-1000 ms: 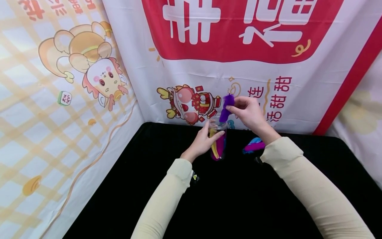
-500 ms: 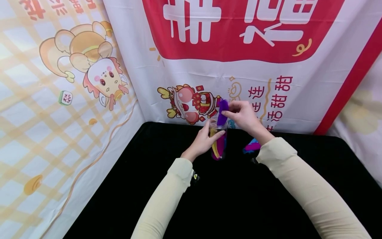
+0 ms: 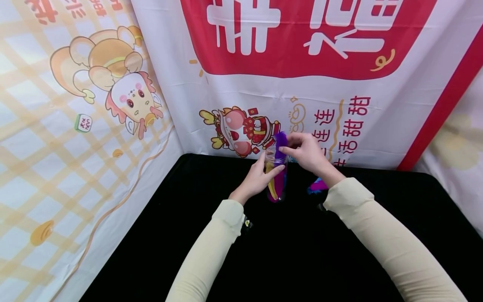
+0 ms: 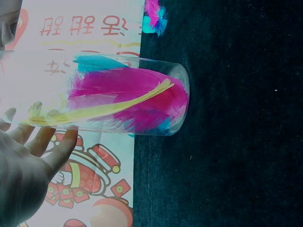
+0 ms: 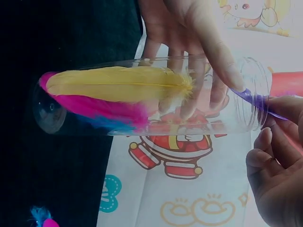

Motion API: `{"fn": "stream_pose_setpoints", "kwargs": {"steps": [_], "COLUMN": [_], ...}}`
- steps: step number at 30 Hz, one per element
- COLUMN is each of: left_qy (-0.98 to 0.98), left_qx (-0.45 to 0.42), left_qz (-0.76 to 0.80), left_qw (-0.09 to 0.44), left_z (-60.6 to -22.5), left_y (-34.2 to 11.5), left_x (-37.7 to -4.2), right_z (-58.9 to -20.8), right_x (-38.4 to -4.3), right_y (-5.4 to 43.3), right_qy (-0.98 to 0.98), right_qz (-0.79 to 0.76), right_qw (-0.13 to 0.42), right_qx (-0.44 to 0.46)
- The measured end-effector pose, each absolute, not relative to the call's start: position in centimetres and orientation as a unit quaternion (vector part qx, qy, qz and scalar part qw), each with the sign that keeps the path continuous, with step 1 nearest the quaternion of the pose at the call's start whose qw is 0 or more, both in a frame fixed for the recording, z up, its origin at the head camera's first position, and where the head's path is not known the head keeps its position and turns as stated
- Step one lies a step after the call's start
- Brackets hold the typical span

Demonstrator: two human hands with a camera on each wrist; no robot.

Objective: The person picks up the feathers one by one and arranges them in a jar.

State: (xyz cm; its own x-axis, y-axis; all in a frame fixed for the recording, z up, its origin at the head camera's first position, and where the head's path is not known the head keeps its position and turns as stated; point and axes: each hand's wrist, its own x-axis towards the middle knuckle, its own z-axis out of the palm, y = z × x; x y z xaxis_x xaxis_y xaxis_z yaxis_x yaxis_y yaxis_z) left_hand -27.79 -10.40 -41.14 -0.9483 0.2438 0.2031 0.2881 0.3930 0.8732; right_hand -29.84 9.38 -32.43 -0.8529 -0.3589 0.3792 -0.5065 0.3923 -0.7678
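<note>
A clear jar (image 5: 53, 111) stands upright on the black table, and my left hand (image 3: 253, 178) grips it near the top, fingers behind it and thumb in front. Inside lie a yellow feather (image 5: 118, 84), magenta feathers (image 4: 137, 87) and a blue feather (image 4: 99, 64). Between thumb and fingers, my right hand (image 3: 309, 154) pinches a purple feather (image 3: 280, 144). Its lower tip is inside the jar's mouth, as the right wrist view shows; its fluffy end sticks up above the rim.
Magenta and blue feathers (image 3: 318, 186) lie on the black table (image 3: 294, 251) to the right of the jar, partly hidden by my right arm. A white printed cloth (image 3: 234, 92) hangs right behind the table's back edge. Another patterned cloth (image 3: 49, 176) hangs at the left.
My right hand has moved left and down, bringing the purple feather's lower end into the jar's mouth. My left hand and the jar have stayed in place.
</note>
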Motion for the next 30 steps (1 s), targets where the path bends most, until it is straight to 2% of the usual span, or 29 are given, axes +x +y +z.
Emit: {"fn": "stream_pose_setpoints", "kwargs": {"steps": [21, 30], "left_qy": [-0.828, -0.836], "left_qx": [-0.164, -0.163], "left_qz": [-0.537, -0.524], "left_qw": [0.009, 0.024], "left_z": [-41.12, -41.16], "left_y": [-10.49, -10.39], "left_x": [-27.71, -27.75], "right_z": [-32.63, -32.4], "right_x": [-29.8, -29.72], "right_y": [9.39, 9.56], "right_qy": [-0.842, -0.841], "right_qz": [0.455, 0.451], "right_qw": [0.068, 0.069], "right_qx": [0.281, 0.291]}}
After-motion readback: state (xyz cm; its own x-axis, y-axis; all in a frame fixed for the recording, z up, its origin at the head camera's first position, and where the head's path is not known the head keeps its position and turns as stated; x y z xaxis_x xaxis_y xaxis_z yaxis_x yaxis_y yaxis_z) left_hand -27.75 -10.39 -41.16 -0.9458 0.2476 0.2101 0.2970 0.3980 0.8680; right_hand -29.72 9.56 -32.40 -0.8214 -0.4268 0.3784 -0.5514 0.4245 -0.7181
